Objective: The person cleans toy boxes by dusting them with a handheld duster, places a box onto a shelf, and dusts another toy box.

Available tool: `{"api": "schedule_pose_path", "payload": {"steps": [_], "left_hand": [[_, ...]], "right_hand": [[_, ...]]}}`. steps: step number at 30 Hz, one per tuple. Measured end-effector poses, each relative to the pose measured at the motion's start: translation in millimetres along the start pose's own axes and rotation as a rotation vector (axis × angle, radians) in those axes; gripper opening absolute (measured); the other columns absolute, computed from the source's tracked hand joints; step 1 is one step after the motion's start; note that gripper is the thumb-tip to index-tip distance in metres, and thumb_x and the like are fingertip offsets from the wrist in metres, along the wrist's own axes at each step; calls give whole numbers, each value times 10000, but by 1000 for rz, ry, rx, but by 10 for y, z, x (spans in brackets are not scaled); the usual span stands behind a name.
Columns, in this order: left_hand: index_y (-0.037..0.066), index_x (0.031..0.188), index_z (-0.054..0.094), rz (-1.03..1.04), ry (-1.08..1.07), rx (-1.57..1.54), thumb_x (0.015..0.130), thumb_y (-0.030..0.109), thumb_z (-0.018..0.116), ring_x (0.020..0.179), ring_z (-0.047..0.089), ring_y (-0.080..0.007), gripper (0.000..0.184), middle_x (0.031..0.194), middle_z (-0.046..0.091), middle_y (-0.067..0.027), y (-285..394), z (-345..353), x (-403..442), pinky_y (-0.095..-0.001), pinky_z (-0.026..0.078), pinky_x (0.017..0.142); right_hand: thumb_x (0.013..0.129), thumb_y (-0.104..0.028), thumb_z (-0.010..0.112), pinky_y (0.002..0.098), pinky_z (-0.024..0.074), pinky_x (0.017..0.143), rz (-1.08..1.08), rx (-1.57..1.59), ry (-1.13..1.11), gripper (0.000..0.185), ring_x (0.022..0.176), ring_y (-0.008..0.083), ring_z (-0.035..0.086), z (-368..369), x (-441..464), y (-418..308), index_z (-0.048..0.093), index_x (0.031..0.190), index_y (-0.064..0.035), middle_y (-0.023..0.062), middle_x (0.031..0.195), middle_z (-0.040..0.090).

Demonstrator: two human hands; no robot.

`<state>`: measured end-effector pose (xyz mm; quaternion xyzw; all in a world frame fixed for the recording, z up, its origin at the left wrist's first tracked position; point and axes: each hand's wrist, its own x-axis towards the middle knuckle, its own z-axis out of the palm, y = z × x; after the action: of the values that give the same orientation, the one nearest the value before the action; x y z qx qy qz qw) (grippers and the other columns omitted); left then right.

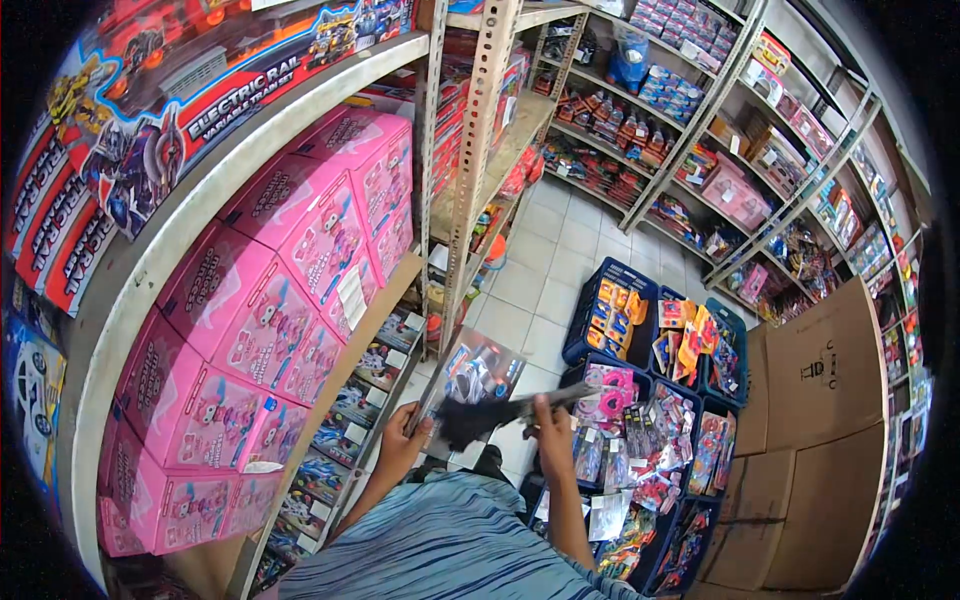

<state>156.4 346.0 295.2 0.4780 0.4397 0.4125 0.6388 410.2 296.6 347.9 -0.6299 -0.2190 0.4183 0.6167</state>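
Observation:
In front of my body I hold a toy box [482, 368] with a blue, white and orange toy pictured on its face. My left hand [403, 435] is closed on the box's left edge. Closed around a dark tool with a ragged black end [468, 424] and a long grey part is my right hand [551, 432]; the tool's exact kind is unclear. The black end lies across the lower part of the box in this view, hiding some of it. Whether it touches the box, I cannot tell.
Pink toy boxes [270, 335] fill the shelf at left, under train-set boxes [230, 100]. Blue crates [575, 345] of packaged toys stand on the tiled floor [540, 270] at right, beside a large open carton [820, 400]. Metal racks [672, 160] line the back.

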Motion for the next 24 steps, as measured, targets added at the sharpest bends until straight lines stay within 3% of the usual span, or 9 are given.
{"api": "schedule_pose_path", "payload": {"steps": [2,6,10,11,14,15,19,23,24], "left_hand": [[-24,1219,528,-23,0,5,923,310,699,672,529,-47,477,838,594,1,-7,5,-35,-208,434,580],[-22,1218,530,-9,-3,-46,924,314,697,661,525,-53,477,833,589,1,-38,27,-76,-212,423,569],[-11,1237,525,5,0,-6,926,295,697,687,543,-60,469,875,607,-7,-11,32,-100,-213,432,579],[-9,1239,526,-5,-8,2,926,291,697,695,545,-61,466,883,609,-8,25,40,-125,-213,434,582],[-17,1233,532,-2,-40,-62,938,275,682,752,564,-58,442,919,616,-9,-54,38,-106,-207,447,620],[-21,1234,533,-5,-39,-40,941,273,679,777,570,-60,441,936,619,-14,-99,20,-114,-207,453,642],[-36,1248,531,37,-48,6,946,278,672,903,582,-80,457,1018,627,-43,-115,13,-101,-220,469,766],[-40,1241,535,-22,-59,-8,945,283,674,903,581,-80,460,1013,629,-46,-34,47,-142,-218,465,781],[-40,1240,535,-52,-63,-13,943,284,677,900,580,-78,461,1009,630,-45,-15,31,-158,-217,464,782]], "right_hand": [[973,-389,597,230,420,505,31,-58,-163,330,619,77,518,26,-95,-30,572,970,-60,3,779,571],[979,-381,587,271,455,541,31,187,181,341,667,110,538,10,18,130,572,982,-41,24,827,581],[973,-391,592,272,446,526,133,-158,-221,341,608,120,498,71,-243,-66,560,882,-64,13,728,511],[971,-376,601,276,465,541,97,-66,-225,338,622,127,524,48,-216,61,584,904,-45,25,741,536],[950,-408,631,273,477,533,8,121,132,409,655,112,568,-47,-67,164,578,1026,-10,59,853,599],[941,-408,646,267,485,528,24,235,150,407,666,111,573,-64,-23,198,580,1023,-14,52,859,601],[943,-411,641,244,472,537,80,-52,-165,369,691,103,552,-20,-199,39,573,986,-51,32,850,577],[952,-399,632,280,517,584,-2,241,201,383,747,123,595,-197,39,299,603,1029,-25,54,887,616],[957,-394,625,281,515,580,24,160,126,374,739,123,593,-160,-35,203,601,1024,-27,52,878,613]]}}
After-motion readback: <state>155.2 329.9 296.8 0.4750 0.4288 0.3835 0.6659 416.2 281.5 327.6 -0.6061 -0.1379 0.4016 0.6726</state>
